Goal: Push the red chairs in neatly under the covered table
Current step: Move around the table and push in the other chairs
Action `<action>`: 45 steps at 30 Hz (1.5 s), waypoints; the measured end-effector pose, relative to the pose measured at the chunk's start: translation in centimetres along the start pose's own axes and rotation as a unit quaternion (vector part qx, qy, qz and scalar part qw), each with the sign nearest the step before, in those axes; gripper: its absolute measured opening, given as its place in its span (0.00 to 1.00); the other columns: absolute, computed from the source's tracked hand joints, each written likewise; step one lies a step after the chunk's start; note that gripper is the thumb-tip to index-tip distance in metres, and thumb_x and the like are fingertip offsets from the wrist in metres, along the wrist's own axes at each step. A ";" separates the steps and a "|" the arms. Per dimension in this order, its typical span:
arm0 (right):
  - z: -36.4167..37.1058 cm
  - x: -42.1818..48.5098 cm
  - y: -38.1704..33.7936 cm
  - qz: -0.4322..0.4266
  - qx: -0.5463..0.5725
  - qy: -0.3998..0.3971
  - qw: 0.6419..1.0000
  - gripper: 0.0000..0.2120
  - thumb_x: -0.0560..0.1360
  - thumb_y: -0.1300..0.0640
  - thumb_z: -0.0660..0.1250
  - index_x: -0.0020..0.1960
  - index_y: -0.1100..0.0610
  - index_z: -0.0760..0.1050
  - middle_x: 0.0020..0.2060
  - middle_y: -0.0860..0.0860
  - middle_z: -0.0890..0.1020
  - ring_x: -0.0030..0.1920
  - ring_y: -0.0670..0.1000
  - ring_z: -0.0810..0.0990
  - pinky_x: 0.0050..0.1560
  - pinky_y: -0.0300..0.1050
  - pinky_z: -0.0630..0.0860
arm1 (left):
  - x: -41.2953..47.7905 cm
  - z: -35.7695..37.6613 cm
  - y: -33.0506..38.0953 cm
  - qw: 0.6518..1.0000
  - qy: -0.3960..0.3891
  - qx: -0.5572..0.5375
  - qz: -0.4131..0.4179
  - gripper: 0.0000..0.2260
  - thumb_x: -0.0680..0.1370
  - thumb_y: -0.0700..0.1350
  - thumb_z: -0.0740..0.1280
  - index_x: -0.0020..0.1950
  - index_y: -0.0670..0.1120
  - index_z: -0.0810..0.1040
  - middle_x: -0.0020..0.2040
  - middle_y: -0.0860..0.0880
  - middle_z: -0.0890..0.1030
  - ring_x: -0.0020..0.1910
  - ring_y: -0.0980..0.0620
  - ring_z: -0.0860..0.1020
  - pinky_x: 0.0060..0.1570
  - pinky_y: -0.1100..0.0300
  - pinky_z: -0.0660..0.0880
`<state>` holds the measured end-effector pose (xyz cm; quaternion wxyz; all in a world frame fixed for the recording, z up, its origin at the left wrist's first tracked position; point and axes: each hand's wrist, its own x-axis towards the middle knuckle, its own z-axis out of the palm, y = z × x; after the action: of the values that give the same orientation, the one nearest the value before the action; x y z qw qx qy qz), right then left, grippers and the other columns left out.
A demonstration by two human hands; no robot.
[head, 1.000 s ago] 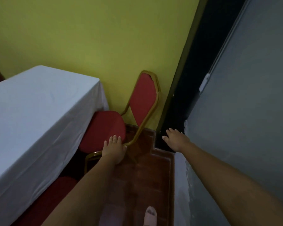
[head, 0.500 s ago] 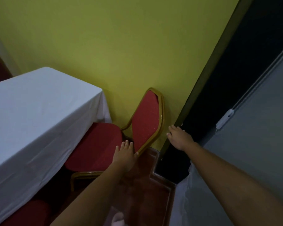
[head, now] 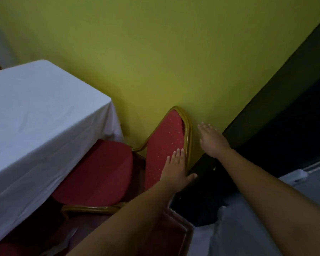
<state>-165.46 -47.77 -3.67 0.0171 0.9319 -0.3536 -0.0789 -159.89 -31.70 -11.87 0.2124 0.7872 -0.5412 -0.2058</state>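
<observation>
A red chair [head: 100,174] with a gold frame stands at the end of the table [head: 35,115], which is covered by a white cloth. Its seat reaches partly under the cloth's hem and its backrest leans close to the yellow wall. My left hand [head: 175,170] lies flat on the front of the backrest near its lower right edge, fingers straight, thumb over the frame. My right hand [head: 211,141] hovers just right of the backrest, fingers spread, holding nothing. A second red chair seat [head: 2,249] shows at the bottom left, under the cloth.
The yellow wall [head: 155,52] is right behind the chair. A dark doorway [head: 284,135] opens on the right, with a grey wall [head: 266,228] nearer me. The floor is dark red wood with a raised step [head: 181,230].
Both hands have moved up and forward. My left hand went from the seat's side frame onto the backrest; my right hand left the door-frame edge and came near the backrest. The view rose.
</observation>
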 end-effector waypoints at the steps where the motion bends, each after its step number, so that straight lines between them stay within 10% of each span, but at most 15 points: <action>1: 0.1 0.6 0.0 -0.005 0.006 0.002 1.000 0.27 0.80 0.58 0.54 0.77 0.57 0.49 0.77 0.54 0.51 0.76 0.55 0.51 0.74 0.54 0.52 | 0.5 0.4 0.1 1.000 0.007 -0.007 -0.007 0.42 0.77 0.62 0.59 0.76 0.42 0.35 0.77 0.43 0.41 0.76 0.47 0.41 0.74 0.49 0.41; 22: 1.2 9.0 -0.9 -0.132 0.234 0.099 0.958 0.25 0.75 0.72 0.56 0.65 0.51 0.73 0.70 0.47 0.70 0.73 0.53 0.63 0.56 0.49 0.76 | 1.3 0.6 -1.9 0.997 0.064 0.035 -0.035 0.47 0.66 0.66 0.56 0.77 0.44 0.41 0.78 0.48 0.47 0.75 0.56 0.42 0.73 0.58 0.37; 30: 3.2 6.4 -4.4 -0.263 0.342 0.135 0.892 0.28 0.71 0.75 0.57 0.65 0.54 0.75 0.64 0.49 0.76 0.69 0.49 0.67 0.64 0.51 0.72 | -6.7 -1.0 -6.8 0.990 0.095 0.086 -0.057 0.43 0.68 0.63 0.62 0.77 0.46 0.50 0.76 0.48 0.54 0.75 0.53 0.50 0.72 0.58 0.41; 39: 4.1 7.2 -9.8 -0.307 0.384 0.062 0.869 0.24 0.75 0.46 0.53 0.62 0.55 0.78 0.64 0.50 0.77 0.70 0.51 0.67 0.70 0.50 0.62 | -13.4 -1.6 -8.3 0.959 0.204 0.096 -0.170 0.33 0.73 0.60 0.61 0.74 0.47 0.62 0.73 0.46 0.65 0.73 0.50 0.61 0.72 0.58 0.48; 45: 4.7 7.8 -11.5 -0.287 0.391 0.068 0.872 0.29 0.69 0.46 0.47 0.52 0.56 0.83 0.61 0.51 0.79 0.70 0.56 0.66 0.73 0.57 0.55 | -8.1 -1.8 -4.5 0.909 0.320 0.010 -0.268 0.36 0.75 0.69 0.38 0.76 0.51 0.57 0.75 0.54 0.55 0.74 0.61 0.48 0.71 0.64 0.43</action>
<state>-152.94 -44.22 -10.35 -0.3480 0.9261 -0.0704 0.1276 -158.14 -22.44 -12.16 0.3037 0.9281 -0.2151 0.0135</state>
